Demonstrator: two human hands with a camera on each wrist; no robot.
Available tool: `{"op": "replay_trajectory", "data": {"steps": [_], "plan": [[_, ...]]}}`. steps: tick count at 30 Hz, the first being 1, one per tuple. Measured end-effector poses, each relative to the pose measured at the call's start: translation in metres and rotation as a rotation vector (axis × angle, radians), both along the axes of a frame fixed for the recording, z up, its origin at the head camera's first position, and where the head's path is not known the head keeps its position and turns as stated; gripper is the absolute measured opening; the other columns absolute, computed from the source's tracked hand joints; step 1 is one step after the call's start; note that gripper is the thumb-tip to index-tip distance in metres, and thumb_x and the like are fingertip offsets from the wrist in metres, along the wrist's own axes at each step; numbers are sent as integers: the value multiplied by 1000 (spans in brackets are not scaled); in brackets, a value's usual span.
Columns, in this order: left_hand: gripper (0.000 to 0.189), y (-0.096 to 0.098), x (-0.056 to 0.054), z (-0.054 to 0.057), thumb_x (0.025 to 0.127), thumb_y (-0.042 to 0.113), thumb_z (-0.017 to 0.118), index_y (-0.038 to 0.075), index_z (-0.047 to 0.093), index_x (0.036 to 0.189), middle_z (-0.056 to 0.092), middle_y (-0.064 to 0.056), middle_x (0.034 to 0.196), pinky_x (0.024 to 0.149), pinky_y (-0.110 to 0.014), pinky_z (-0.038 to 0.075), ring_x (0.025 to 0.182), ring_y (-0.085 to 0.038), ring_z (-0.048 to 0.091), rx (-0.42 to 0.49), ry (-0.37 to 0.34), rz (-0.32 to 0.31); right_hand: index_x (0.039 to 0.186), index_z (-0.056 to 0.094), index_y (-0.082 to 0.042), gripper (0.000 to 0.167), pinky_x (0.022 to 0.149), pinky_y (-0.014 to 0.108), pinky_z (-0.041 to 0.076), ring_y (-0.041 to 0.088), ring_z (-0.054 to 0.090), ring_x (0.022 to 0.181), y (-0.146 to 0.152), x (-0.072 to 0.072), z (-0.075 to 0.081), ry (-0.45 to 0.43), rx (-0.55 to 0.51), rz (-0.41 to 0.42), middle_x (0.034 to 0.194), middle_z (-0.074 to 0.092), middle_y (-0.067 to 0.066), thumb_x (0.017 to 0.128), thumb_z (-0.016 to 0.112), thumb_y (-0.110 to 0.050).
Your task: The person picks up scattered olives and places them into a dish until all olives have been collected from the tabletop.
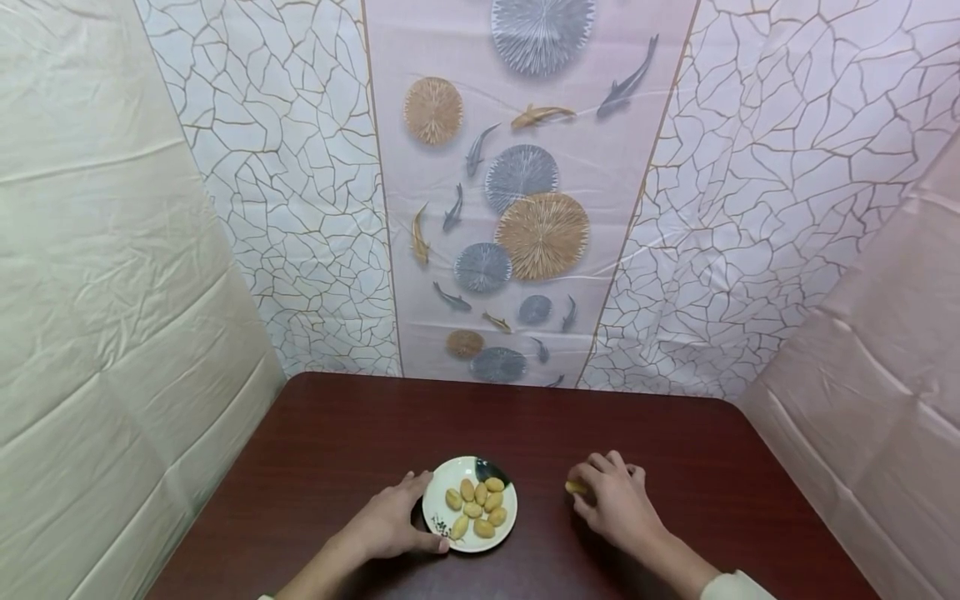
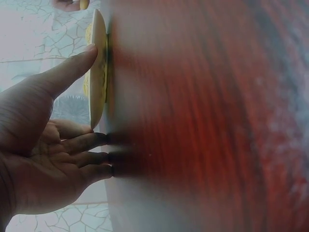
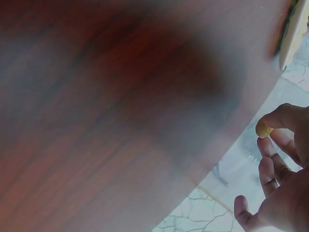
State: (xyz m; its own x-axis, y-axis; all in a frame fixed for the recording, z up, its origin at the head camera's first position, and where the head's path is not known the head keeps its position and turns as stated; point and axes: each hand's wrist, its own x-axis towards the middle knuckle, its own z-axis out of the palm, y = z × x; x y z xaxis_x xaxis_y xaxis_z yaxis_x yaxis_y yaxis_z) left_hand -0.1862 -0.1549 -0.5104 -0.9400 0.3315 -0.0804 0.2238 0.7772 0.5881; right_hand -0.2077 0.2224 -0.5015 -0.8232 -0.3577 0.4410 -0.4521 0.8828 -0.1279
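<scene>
A small round plate (image 1: 435, 496), white with a dark green patch, holds several yellowish-brown oval fruits (image 1: 484, 528). At the plate's left side my left hand (image 1: 393, 517) is spread, with thumb and index finger touching the rim. In the left wrist view, the thumb (image 2: 72, 70) lies along the plate's edge (image 2: 99, 82), and the other fingertips rest on the table. To the right of the plate, my right hand (image 1: 618, 504) pinches one yellowish oval fruit (image 3: 264, 128) between thumb and fingers, above the table.
The dark red-brown wooden table (image 1: 480, 417) has rounded far corners. Behind it hangs a patterned cloth (image 1: 322, 208) with fish and round leaf shapes. Plain pale cloths (image 1: 97, 333) enclose the left and right sides.
</scene>
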Motion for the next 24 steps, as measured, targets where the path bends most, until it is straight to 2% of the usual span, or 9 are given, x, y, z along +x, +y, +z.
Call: {"op": "replay_trajectory", "data": {"steps": [9,18,24], "plan": [[117,0,0,1,78,53,99,-1,45,166,49,-30,168,122,-78,39,157,-58,43,-9,-12,9,98,76,-23,30,90,67,50,15,54,96,-25,-4,6,12,-48,48,98,68,-10,80,97,-13],[117,1,0,1,78,52,99,-3,45,166,49,-30,168,122,-78,39,157,-58,43,-8,-6,6,101,78,-23,23,95,66,49,13,51,97,-51,-8,13,-79,-54,74,101,69,-10,86,93,-15],[117,1,0,3,78,53,99,-3,45,165,49,-32,167,122,-78,40,156,-59,44,-9,-3,4,101,78,-23,21,94,66,48,12,50,96,-67,-13,13,-91,-57,89,101,69,-9,88,93,-17]]}}
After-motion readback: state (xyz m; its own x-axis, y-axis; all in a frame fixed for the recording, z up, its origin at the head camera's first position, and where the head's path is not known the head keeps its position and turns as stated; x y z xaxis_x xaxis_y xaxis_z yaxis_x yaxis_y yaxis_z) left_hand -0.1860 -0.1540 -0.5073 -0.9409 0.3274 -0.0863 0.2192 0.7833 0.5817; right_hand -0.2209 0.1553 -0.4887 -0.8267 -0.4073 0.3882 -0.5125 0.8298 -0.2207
